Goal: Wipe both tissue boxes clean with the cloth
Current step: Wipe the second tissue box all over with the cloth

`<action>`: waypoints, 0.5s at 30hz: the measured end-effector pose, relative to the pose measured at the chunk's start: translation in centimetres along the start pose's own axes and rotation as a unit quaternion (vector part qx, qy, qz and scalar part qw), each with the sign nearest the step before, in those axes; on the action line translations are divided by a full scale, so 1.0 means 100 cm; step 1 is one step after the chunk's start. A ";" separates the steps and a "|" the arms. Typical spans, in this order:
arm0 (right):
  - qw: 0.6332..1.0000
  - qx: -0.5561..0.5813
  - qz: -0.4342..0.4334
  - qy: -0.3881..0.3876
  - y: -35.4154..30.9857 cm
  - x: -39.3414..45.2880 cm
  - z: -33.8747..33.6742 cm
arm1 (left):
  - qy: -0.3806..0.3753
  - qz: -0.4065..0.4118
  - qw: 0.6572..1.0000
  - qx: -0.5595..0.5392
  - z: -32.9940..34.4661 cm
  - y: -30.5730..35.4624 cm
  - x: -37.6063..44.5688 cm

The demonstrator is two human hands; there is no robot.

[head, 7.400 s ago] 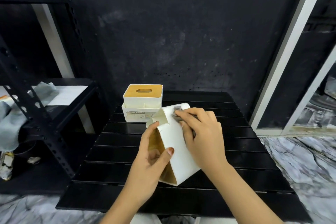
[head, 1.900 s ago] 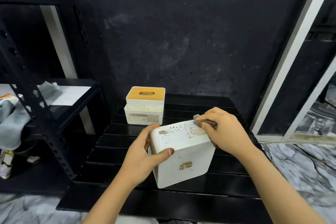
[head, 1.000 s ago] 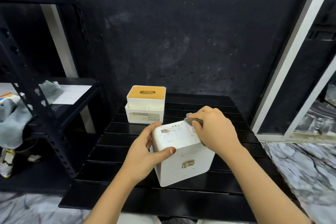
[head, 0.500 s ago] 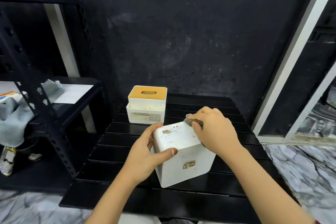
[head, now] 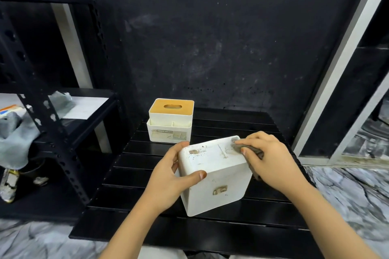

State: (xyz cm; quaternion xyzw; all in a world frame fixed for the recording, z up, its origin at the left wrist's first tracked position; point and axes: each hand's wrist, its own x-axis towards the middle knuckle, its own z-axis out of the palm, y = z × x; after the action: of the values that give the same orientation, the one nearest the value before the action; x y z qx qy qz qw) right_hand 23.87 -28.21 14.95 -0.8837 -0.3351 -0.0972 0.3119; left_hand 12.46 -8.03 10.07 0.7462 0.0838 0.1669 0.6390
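Observation:
A white tissue box point(head: 219, 183) stands turned on its side on the black slatted table point(head: 221, 235), with its stained bottom face upward. My left hand point(head: 172, 176) grips its left edge, thumb across the near face. My right hand point(head: 271, 162) presses a small grey cloth point(head: 242, 147) against the far right corner of the top face. Brown specks and marks show on that face. A second white tissue box point(head: 171, 121) with a tan lid stands upright at the table's back left, apart from both hands.
A black metal shelf rack point(head: 52, 124) stands to the left, with grey rags point(head: 14, 130) and papers on it. A dark wall rises behind the table. A white-framed door or panel point(head: 341, 65) is at the right. The floor is marbled grey.
My right hand with the cloth has shifted a little to the right, toward the far right corner of the box's top face. My left hand keeps its grip.

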 end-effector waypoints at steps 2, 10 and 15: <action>1.000 0.015 0.013 -0.005 0.008 0.011 0.001 | -0.006 -0.003 1.000 -0.001 -0.001 0.000 0.000; 0.992 0.118 0.018 -0.038 0.017 0.037 0.003 | -0.031 -0.021 0.999 0.009 -0.009 0.001 0.004; 0.990 0.141 0.015 -0.018 0.019 0.019 0.001 | -0.043 -0.034 0.998 0.029 -0.016 0.008 0.007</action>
State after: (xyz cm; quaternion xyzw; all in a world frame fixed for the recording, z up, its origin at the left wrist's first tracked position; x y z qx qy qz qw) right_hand 26.58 -28.29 14.70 -0.8373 -0.3378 -0.0285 0.4291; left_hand 12.48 -6.45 11.11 0.7678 0.0863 0.1103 0.6252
